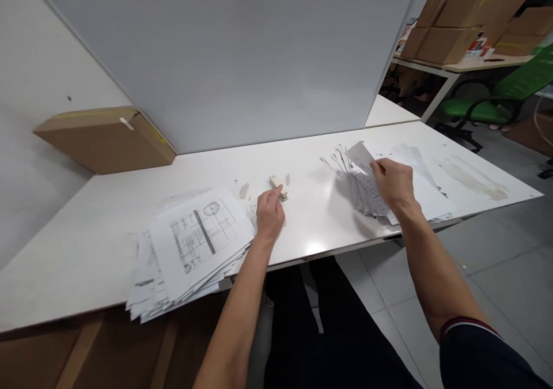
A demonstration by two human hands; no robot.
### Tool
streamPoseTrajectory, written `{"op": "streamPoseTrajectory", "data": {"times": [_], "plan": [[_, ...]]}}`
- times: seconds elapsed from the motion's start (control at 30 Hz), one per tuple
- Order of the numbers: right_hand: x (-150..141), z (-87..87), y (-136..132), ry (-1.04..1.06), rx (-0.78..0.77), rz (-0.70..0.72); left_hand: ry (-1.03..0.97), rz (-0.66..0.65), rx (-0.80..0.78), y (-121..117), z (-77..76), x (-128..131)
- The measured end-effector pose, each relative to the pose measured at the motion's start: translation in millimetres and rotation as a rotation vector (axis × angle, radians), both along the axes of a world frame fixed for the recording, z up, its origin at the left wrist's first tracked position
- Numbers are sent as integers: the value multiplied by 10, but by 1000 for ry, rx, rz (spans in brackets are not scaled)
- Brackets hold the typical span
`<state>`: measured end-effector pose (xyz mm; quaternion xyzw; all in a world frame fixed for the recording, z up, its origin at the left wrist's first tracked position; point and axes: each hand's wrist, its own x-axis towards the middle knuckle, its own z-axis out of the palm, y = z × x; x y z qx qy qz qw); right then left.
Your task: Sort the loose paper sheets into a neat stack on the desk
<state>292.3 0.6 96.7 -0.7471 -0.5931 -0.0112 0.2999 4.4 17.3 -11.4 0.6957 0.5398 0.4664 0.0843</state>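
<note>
Paper-handling, it seems: the right hand (394,184) pinches a thin white paper sheet (360,155) above the white desk (108,222) — the left hand (270,213) touches a small beige stapler (275,184), grip unclear. Next probably needs steady pinching.

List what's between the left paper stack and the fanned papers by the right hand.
Head view: the left hand, fingertips touching a small beige stapler-like tool, plus grayish patches on the white tabletop.
</note>
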Motion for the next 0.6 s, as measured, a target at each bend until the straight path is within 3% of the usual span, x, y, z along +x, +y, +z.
{"op": "streamPoseTrajectory", "data": {"times": [0.13,0.23,0.3,0.37,0.5,0.6], "plan": [[-303,213,-161,518,207,232,-437,-214,-97,-37,74,30],[-507,173,-133,804,205,338,-811,-480,-329,-77,166,16],[-629,76,-86,917,176,354,-959,-596,-437,-110,226,-1],[-739,-30,-49,992,126,360,-1028,-589,-496,-134,264,-7],[-875,-190,-26,1103,-66,419,-1133,-433,-543,-114,244,21],[-835,-245,-32,1017,-216,494,-1224,-349,-475,-49,170,28]]}}
